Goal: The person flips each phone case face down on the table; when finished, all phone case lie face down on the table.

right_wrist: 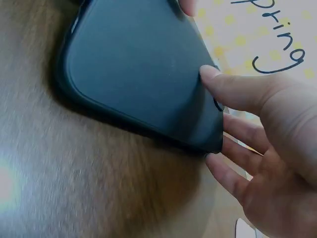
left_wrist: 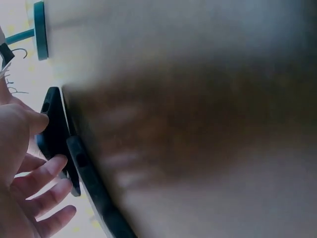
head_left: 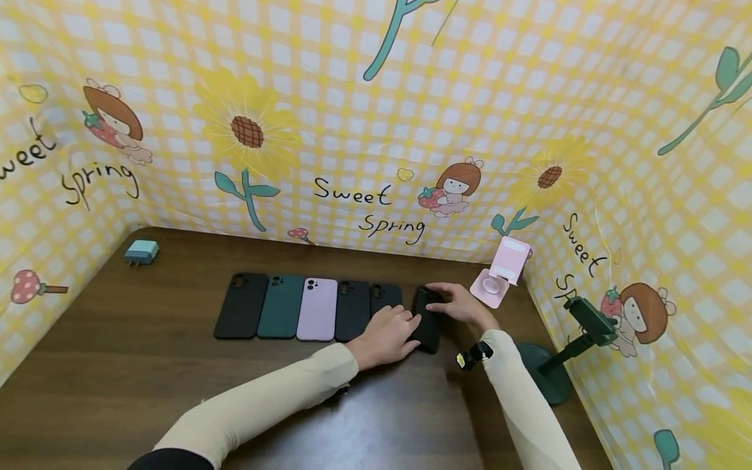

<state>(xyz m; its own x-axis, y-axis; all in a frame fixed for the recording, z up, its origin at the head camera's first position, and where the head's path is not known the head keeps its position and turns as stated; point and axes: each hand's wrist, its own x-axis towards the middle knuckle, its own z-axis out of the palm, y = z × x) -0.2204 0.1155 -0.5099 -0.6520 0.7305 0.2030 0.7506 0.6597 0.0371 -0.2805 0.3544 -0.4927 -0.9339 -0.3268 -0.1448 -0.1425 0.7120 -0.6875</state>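
A black phone case is held between both hands at the right end of a row of phone cases, one edge tilted up. My right hand grips its far end; in the right wrist view the thumb lies on the flat face and the other fingers are at the edge and behind. My left hand reaches over the near end of a dark case and pinches the held case's left side with thumb and index finger. In the left wrist view its other fingers are spread beside the case.
Left along the row lie a dark case, a lilac case, a teal case and a black case. A pink folding stand and a dark green stand stand right. A blue charger plug sits back left.
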